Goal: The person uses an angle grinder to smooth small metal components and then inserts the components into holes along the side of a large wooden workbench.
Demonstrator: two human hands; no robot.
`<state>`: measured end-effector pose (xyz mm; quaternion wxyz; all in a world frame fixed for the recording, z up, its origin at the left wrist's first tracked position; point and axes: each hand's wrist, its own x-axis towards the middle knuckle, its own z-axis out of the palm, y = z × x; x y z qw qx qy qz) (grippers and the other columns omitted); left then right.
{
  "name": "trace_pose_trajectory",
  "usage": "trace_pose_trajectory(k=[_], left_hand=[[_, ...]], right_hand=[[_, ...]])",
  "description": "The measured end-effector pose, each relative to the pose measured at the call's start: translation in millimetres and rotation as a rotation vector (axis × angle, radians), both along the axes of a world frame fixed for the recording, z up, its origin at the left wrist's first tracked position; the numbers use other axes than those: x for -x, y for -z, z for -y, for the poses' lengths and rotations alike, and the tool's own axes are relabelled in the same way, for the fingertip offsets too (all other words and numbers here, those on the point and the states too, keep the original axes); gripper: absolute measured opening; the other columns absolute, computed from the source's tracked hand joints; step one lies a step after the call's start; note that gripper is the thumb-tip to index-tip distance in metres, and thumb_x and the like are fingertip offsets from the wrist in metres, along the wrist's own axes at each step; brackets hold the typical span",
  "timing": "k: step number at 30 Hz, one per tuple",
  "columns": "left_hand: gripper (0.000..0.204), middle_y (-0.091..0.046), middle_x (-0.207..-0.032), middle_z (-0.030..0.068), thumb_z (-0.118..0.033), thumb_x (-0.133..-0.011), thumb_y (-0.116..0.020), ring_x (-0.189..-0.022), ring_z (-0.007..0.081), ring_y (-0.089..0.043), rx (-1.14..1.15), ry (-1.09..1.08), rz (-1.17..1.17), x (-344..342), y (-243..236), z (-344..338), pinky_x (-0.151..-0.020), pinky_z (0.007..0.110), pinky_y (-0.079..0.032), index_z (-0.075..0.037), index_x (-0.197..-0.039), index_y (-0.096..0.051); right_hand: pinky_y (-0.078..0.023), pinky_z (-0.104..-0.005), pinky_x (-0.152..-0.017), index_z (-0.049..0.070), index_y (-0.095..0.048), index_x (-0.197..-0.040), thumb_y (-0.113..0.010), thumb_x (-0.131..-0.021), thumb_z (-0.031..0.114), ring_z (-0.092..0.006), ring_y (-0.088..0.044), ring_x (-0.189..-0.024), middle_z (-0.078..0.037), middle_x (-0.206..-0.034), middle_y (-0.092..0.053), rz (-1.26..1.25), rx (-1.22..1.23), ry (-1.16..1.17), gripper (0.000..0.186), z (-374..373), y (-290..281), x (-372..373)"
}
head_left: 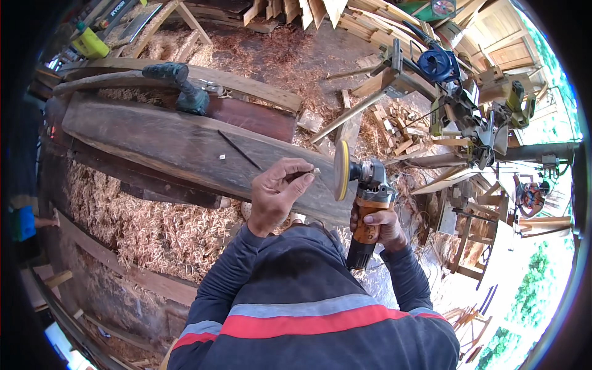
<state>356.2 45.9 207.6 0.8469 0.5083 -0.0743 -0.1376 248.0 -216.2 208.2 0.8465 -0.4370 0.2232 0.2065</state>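
My left hand pinches a small pale piece between thumb and fingers, just left of a round yellow disc. The disc is mounted on an orange and black angle grinder, whose body my right hand grips, upright at my right. Both are over a long, weathered dark board. A thin dark rod and a small white piece lie on that board. A teal power drill stands behind it, beside a long curved strip of wood.
Wood shavings heap below the board. Timber offcuts and clamped tools on stands, among them a blue machine, crowd the right. Stacked planks lie at the back. Part of another person seems to show at the far left edge.
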Motion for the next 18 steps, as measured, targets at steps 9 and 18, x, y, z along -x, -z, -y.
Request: trace_pose_trajectory(k=[9,18], left_hand=[[0.017,-0.064,-0.113,0.0143,0.014,-0.09,-0.063,-0.1,0.0176,-0.067,-0.024,0.045,0.181,4,0,15,-0.09,0.027,-0.057,0.01,-0.107,-0.065],[0.017,-0.064,-0.114,0.0156,0.015,-0.09,-0.062,-0.1,0.0165,-0.066,-0.025,0.087,0.243,-1,8,17,-0.088,0.027,-0.057,0.011,-0.106,-0.065]], right_hand=[[-0.058,-0.0405,-0.071,-0.004,-0.059,-0.113,-0.075,-0.065,0.013,-0.0268,-0.067,-0.074,-0.013,-0.085,-0.066,0.01,0.11,-0.016,0.053,-3,-8,2],[-0.059,-0.0404,-0.076,-0.001,-0.062,-0.114,-0.075,-0.067,0.007,-0.0253,-0.068,-0.081,-0.011,-0.093,-0.067,-0.027,0.015,-0.049,0.05,1,-2,-3]])
